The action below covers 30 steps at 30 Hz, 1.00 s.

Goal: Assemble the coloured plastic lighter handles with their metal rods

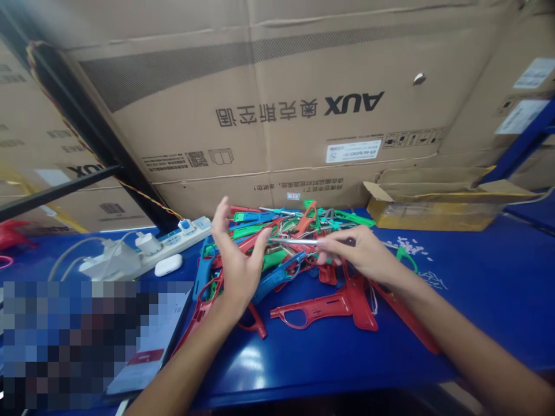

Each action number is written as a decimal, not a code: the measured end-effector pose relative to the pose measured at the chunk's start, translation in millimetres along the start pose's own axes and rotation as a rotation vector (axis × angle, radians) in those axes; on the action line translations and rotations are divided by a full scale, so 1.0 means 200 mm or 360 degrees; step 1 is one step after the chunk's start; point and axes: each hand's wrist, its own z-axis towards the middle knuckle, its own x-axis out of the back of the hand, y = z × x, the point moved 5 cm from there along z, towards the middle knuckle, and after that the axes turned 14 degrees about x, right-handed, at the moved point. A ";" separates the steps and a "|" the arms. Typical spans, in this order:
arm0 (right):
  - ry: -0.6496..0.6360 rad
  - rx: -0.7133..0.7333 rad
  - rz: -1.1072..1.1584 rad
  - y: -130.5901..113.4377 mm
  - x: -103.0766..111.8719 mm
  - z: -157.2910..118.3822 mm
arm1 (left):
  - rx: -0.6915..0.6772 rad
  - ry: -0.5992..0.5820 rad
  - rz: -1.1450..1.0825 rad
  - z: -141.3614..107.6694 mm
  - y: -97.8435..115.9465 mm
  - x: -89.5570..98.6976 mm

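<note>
My right hand (pixel 359 251) grips a thin screwdriver (pixel 295 241); its metal shaft points left and a dark handle end shows above my fingers. The tip reaches close to the thumb of my left hand (pixel 238 260); I cannot tell whether they touch. My left hand is open, thumb apart and fingers stretched up, with nothing visible in it. Under and behind both hands lies a heap of red, green and blue plastic gun-lighter casings (pixel 277 277), some with metal tubes. In front of the heap, a red casing (pixel 321 306) lies flat on the blue table (pixel 303 370).
An open cardboard box (pixel 433 211) stands back right, near pale small bits (pixel 407 245). On the left are a power strip (pixel 182 237) with chargers, a white earbud case (pixel 169 265) and a tablet (pixel 147 346). Large cardboard (pixel 269 69) walls the back.
</note>
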 end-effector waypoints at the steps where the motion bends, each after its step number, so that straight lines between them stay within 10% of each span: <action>1: -0.0054 -0.0039 0.0011 0.01 -0.01 0.00 | -0.0226 -0.0081 0.0160 -0.01 0.04 -0.01; 4: -0.0206 -0.0093 0.0088 0.02 -0.06 -0.01 | -0.0642 -0.0714 0.0367 -0.08 0.10 -0.11; 8: -0.0249 -0.0115 0.0140 0.03 -0.10 -0.02 | -0.0634 -0.1168 0.0380 -0.16 0.08 -0.18; 21: 0.0361 -0.0065 0.0083 0.08 0.12 0.00 | -0.0405 -0.1061 0.0347 -0.07 -0.01 -0.11; 30: 0.0273 0.0177 -0.0227 0.02 0.14 0.00 | -0.0241 -0.0940 0.0483 -0.03 0.00 -0.08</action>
